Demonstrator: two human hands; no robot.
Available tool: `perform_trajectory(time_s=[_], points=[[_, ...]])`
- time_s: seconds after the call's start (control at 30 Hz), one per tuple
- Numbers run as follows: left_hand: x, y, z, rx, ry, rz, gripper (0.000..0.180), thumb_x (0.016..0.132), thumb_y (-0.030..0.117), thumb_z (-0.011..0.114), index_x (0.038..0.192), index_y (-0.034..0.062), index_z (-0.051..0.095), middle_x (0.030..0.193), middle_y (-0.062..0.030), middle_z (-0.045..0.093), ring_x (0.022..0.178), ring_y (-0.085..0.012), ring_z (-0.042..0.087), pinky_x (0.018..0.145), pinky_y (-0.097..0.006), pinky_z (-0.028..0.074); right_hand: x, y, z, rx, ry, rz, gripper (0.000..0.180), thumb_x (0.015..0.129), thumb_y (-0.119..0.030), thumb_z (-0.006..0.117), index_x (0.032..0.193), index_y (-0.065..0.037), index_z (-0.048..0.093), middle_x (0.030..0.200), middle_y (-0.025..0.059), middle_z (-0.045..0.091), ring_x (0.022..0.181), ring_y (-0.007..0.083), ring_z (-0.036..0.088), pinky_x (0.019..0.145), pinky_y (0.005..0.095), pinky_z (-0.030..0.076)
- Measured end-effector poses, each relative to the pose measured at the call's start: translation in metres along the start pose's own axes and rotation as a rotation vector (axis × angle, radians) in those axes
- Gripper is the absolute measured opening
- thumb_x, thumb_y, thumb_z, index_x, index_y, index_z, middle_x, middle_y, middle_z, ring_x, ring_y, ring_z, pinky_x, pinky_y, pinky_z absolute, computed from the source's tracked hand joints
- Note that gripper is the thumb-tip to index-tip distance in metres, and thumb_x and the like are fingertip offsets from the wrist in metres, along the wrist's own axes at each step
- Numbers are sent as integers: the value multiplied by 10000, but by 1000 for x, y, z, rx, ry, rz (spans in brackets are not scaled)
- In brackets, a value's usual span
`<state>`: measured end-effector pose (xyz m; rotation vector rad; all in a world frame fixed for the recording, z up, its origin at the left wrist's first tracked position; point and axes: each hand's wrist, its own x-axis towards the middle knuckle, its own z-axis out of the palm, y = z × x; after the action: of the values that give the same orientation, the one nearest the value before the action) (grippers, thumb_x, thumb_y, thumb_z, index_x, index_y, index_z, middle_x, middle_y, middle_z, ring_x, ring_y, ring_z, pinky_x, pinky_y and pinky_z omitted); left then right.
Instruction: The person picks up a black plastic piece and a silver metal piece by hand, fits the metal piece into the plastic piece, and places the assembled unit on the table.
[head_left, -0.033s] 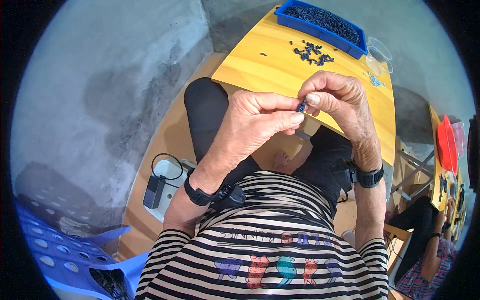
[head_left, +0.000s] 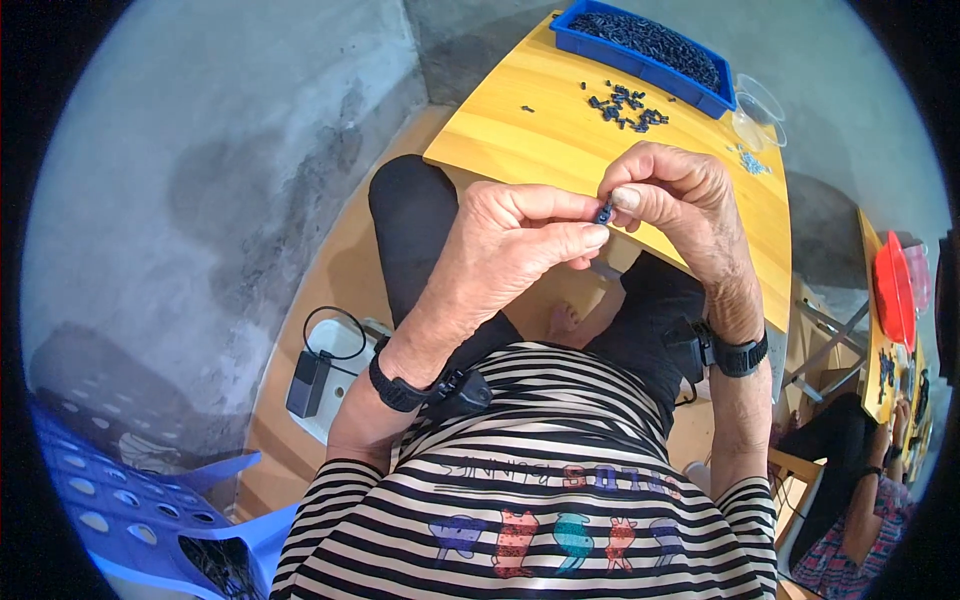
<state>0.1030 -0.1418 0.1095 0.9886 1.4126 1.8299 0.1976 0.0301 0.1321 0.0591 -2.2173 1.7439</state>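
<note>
One small dark part (head_left: 605, 211) sits between the fingertips of both hands, raised above the near edge of the yellow bench (head_left: 520, 140) and over the person's lap. The left hand (head_left: 510, 250) has its grip pressed together: thumb and forefinger meet on the lower end of the part, with the remaining fingers curled underneath. The right hand (head_left: 675, 200) has its grip likewise pinched, thumb and forefinger closing on the upper end of the same part; the other fingers fold into the palm. The two hands touch at the fingertips. The part is mostly hidden by the fingers, and its shape cannot be made out.

Each wrist carries a black band (head_left: 400, 385) with a small black unit attached. Further out on the bench lies a loose cluster of small dark parts (head_left: 625, 108), with a single stray piece well to its left. Behind the cluster, at the far edge of the bench, stands a blue tray (head_left: 600, 45) filled with dark parts. Just right of the tray rests a clear plastic cup (head_left: 757, 112), with a few pale small pieces near it. On the floor to the person's left lies a dark box with a looped cable (head_left: 308, 380).
</note>
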Motion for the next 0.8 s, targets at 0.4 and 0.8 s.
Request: perform_trajectory(time_s=[0.4, 0.8], points=[[2, -2, 0, -123, -43, -43, 173, 788, 33, 680, 938, -53, 670, 793, -124, 672, 672, -151, 633, 644, -250, 523, 6, -8, -2, -186, -56, -193, 135, 816, -142, 671, 816, -8, 659, 723, 28, 614, 679, 104, 586, 622, 242, 469], [2, -15, 0, -165, 22, -22, 166, 809, 14, 656, 952, -71, 650, 833, -145, 668, 701, -177, 646, 657, -260, 535, -2, 1, 18, -446, 132, -343, 55, 791, -56, 660, 803, -5, 644, 720, 66, 616, 673, 167, 608, 614, 268, 476]])
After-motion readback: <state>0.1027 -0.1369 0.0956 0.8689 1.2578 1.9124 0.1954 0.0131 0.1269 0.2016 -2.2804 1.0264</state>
